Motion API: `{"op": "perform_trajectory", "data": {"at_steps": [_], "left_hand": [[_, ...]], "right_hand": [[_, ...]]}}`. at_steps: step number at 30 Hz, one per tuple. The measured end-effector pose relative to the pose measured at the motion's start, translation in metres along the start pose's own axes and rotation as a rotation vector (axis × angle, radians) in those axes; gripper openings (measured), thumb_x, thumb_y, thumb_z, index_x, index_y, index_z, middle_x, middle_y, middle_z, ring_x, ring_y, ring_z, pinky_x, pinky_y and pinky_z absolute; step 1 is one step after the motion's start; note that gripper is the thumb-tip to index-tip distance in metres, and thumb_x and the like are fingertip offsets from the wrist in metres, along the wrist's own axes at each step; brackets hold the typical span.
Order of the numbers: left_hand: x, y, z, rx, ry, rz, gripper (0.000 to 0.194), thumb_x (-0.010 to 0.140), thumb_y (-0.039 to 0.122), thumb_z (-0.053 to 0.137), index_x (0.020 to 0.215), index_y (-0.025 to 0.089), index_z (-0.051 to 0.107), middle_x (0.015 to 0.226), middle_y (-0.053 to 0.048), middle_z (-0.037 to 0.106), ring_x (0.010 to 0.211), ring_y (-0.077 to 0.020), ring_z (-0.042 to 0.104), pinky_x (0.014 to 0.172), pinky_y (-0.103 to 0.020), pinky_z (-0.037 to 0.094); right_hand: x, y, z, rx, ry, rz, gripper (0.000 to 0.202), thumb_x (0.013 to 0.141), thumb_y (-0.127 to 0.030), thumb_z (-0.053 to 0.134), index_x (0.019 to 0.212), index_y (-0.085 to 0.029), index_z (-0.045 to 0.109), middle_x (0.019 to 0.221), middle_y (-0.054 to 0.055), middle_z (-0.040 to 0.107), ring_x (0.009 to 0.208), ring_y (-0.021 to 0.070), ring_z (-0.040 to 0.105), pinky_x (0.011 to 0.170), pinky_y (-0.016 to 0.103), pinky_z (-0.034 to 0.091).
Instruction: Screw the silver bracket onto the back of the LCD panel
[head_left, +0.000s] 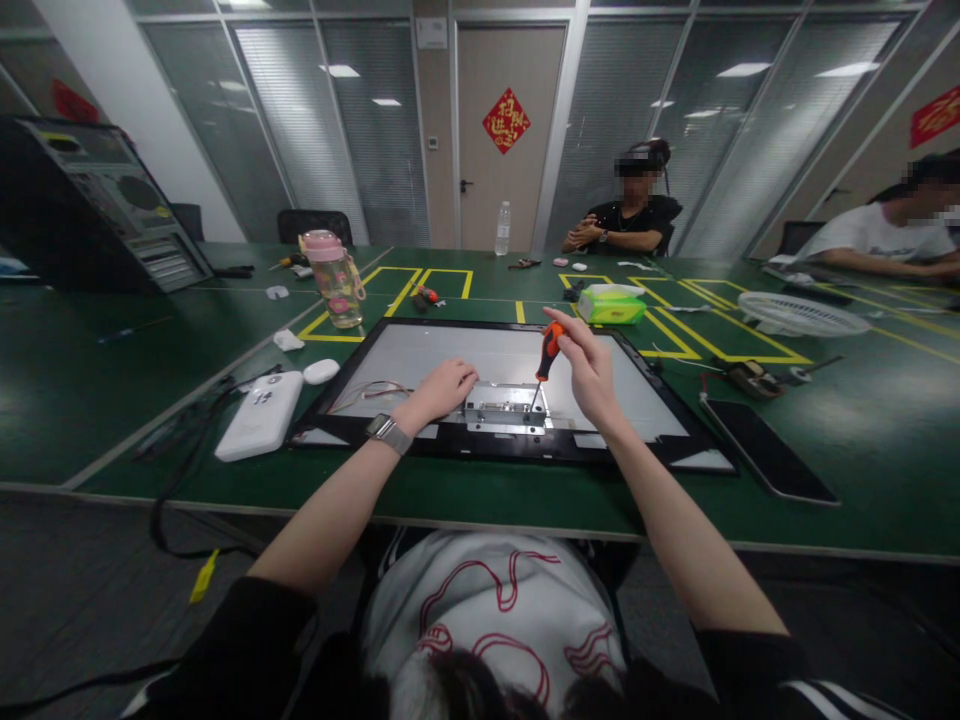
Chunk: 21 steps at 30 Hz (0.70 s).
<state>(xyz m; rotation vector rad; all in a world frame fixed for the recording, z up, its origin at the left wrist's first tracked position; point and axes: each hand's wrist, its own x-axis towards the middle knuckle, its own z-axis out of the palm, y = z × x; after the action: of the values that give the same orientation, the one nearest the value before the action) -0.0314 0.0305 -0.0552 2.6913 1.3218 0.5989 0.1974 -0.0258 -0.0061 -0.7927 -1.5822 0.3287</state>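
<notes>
A flat panel (375, 375) with a black frame and grey back lies on the green table before me. At its near middle is a metal bracket (506, 410). My right hand (589, 370) is closed on an orange and black screwdriver (551, 348), its shaft slanting down to the right part of the bracket. The tip's exact seat is too small to make out. My left hand (444, 388) rests palm down at the bracket's left side, fingers lying flat and holding nothing. Thin wires (367, 390) run across the panel at the left.
Left of the panel are a white power bank (260, 415), a white case (321, 371) and a pink-lidded bottle (334, 280). To the right lie a black phone (769, 450) and a tape dispenser (757, 378). A green tissue pack (611, 304) stands behind. Two people sit across the table.
</notes>
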Motion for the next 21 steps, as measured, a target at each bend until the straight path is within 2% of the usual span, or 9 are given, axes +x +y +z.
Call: {"op": "perform_trajectory", "data": {"at_steps": [3,8,13,15,17,21], "left_hand": [[0.0003,-0.0005,0.0001,0.004,0.004,0.006,0.033,0.095,0.026,0.036,0.094,0.014,0.067,0.090,-0.009,0.061,0.089,-0.0221,0.056,0.085,-0.035,0.045],[0.0004,-0.0013,0.0002,0.004,0.000,0.005,0.034,0.095,0.027,0.035,0.094,0.015,0.066,0.089,-0.008,0.060,0.089,-0.0218,0.056,0.085,-0.035,0.045],[-0.0005,0.0012,-0.0019,-0.012,-0.002,-0.005,0.035,0.096,0.027,0.034,0.094,0.014,0.067,0.089,-0.009,0.060,0.088,-0.0220,0.056,0.083,-0.036,0.045],[-0.0005,0.0018,-0.0023,-0.016,-0.002,-0.004,0.035,0.096,0.027,0.034,0.094,0.014,0.067,0.091,-0.009,0.060,0.088,-0.0217,0.056,0.083,-0.035,0.045],[-0.0002,0.0016,-0.0022,-0.015,0.001,0.000,0.035,0.095,0.027,0.034,0.093,0.015,0.067,0.091,-0.009,0.060,0.089,-0.0215,0.056,0.084,-0.035,0.046],[-0.0001,0.0002,-0.0012,-0.018,0.002,-0.005,0.035,0.095,0.027,0.034,0.093,0.015,0.067,0.091,-0.009,0.061,0.089,-0.0215,0.056,0.084,-0.035,0.046]], "right_hand": [[-0.0026,-0.0011,0.0028,0.004,-0.014,-0.007,0.035,0.093,-0.028,0.045,0.126,-0.028,0.059,0.096,0.003,0.063,0.088,0.0176,0.059,0.083,0.035,0.048],[-0.0034,0.0019,0.0049,-0.069,0.078,-0.032,0.023,0.083,-0.031,0.063,0.106,-0.028,0.067,0.094,0.003,0.057,0.082,0.0169,0.055,0.074,0.031,0.048],[-0.0012,0.0010,0.0000,-0.063,0.015,-0.075,0.029,0.093,-0.027,0.044,0.115,-0.028,0.064,0.101,0.004,0.060,0.095,0.0196,0.056,0.086,0.037,0.046],[-0.0011,0.0006,-0.0006,-0.047,0.010,-0.062,0.031,0.094,-0.026,0.042,0.118,-0.028,0.062,0.101,0.004,0.061,0.095,0.0197,0.057,0.086,0.037,0.046],[-0.0014,0.0006,0.0000,-0.035,0.031,-0.022,0.028,0.091,-0.028,0.050,0.115,-0.028,0.063,0.099,0.004,0.060,0.090,0.0187,0.057,0.080,0.034,0.048],[-0.0002,0.0015,0.0007,0.027,0.095,0.047,0.018,0.080,-0.032,0.066,0.097,-0.027,0.068,0.095,0.003,0.056,0.082,0.0161,0.054,0.071,0.029,0.048]]}}
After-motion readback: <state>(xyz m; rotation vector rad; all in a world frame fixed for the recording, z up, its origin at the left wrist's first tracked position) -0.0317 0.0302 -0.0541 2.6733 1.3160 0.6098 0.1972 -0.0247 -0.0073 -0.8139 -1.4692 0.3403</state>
